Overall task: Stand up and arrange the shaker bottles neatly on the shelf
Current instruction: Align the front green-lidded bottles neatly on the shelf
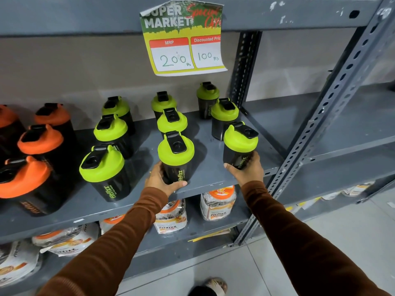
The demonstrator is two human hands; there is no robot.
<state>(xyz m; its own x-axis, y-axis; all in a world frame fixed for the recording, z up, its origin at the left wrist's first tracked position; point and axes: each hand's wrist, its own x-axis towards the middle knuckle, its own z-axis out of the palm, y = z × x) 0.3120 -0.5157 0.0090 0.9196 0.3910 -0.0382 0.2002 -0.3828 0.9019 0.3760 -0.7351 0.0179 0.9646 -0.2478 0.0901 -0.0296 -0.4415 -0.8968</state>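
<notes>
Head view: the front middle shaker bottle (175, 157), at the grey shelf's (213, 178) front edge, stands upright with the left hand (162, 180) clamped round its base; at its 3 o'clock the right hand (248, 169) grips a slightly tilted bottle (239, 146). The step looks like final aligning; next, I judge, squaring both with the green-lidded rows at 12 o'clock. Bottles are dark; contents cannot be told. Orange-lidded shakers (38, 144) stand at 9 o'clock.

Nine black plastic shaker bottles with lime-green lids (176, 155) stand on the grey metal shelf (205, 178), beside five orange-lidded black shaker bottles (40, 144).
</notes>
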